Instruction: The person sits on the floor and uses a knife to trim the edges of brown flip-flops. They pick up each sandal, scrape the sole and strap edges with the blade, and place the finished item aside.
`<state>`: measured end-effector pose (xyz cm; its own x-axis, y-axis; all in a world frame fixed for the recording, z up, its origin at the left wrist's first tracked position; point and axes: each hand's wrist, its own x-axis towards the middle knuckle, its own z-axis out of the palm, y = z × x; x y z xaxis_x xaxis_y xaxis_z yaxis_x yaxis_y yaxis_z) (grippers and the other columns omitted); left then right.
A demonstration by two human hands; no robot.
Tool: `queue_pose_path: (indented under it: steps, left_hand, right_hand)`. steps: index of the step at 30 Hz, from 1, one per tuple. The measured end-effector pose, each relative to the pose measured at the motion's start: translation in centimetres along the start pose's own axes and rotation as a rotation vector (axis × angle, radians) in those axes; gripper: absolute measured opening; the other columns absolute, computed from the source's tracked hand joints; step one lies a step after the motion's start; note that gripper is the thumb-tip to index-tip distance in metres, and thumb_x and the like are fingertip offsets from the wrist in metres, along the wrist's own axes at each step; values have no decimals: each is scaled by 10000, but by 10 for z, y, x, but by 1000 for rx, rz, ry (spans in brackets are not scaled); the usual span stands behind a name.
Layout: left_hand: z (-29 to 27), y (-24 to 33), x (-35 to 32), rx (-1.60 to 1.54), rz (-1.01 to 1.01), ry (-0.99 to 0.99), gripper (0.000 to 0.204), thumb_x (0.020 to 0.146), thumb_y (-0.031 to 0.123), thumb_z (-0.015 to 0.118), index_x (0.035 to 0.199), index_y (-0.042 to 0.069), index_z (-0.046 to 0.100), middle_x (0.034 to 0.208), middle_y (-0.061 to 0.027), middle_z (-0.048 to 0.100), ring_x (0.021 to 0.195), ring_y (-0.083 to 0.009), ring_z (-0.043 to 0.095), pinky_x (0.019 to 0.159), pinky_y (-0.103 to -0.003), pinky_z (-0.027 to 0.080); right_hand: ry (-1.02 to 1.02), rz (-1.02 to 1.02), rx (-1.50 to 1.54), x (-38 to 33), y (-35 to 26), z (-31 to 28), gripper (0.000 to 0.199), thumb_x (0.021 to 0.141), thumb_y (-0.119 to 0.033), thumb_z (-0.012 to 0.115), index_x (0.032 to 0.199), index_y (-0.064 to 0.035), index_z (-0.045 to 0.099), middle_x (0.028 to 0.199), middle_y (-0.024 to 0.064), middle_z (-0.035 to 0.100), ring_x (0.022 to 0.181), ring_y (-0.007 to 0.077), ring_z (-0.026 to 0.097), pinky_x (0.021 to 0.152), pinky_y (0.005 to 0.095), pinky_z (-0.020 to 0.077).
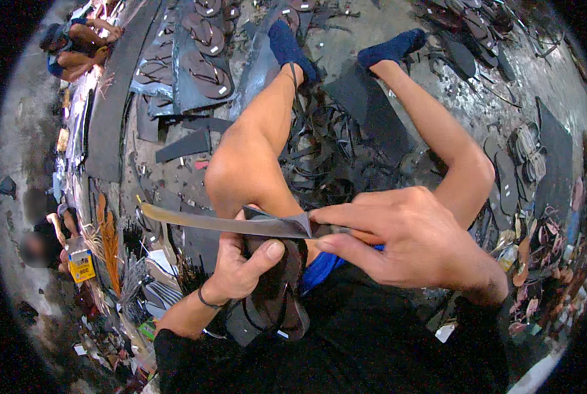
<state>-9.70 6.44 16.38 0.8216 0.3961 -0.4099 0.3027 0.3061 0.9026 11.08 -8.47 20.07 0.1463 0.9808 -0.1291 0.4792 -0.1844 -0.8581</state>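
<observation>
At frame centre, the right hand (415,243) is pinching a long knife (228,224) tight while the left hand (241,266) is clamping a dark sandal (277,295) just below. Better to be cutting away from the thumb, knees (238,174) above.

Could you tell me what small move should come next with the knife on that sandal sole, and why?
Probably a short draw of the long knife along the edge of the dark sandal sole. The right hand grips the handle, the blade lies across the sole's top edge, and the left hand clamps the sole with its thumb just below the blade, so keep it short.
</observation>
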Motion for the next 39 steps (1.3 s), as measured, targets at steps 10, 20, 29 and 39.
queue_pose_path:
  steps: [10, 20, 29, 39]
  left_hand:
    - [-20, 9, 29, -578, 423, 548, 438, 910, 324, 605, 1203, 5, 537, 1105, -116, 630, 992, -241, 627, 907, -360, 505]
    - [91, -41, 55, -1011, -17, 108, 249, 907, 155, 621, 1140, 70, 608, 1070, -85, 668, 978, -206, 648, 872, -370, 556]
    - [88, -29, 56, -1114, 101, 252, 217, 908, 211, 628, 1084, 85, 650, 1105, -65, 674, 975, -210, 662, 846, -341, 569]
    - [76, -59, 23, -1020, -40, 326, 256, 922, 222, 579, 1133, 80, 605, 1078, -65, 675, 935, -211, 674, 806, -370, 591]
  right_hand:
    - [701, 257, 587, -54, 33, 10, 297, 947, -190, 561, 1173, -7, 621, 862, 61, 693, 681, 73, 571, 615, 220, 472]
    - [1005, 292, 523, -115, 53, 77, 321, 910, -112, 623, 1200, 25, 596, 933, 87, 694, 700, 58, 556, 646, 195, 465]
    - [840, 261, 80, -126, 54, 119, 299, 812, -128, 719, 1086, -19, 666, 862, 121, 679, 620, 185, 606, 585, 290, 501]
    - [735, 235, -55, -135, 39, 119, 330, 791, -163, 740, 1094, -52, 674, 905, 105, 690, 641, 202, 630, 586, 299, 525]
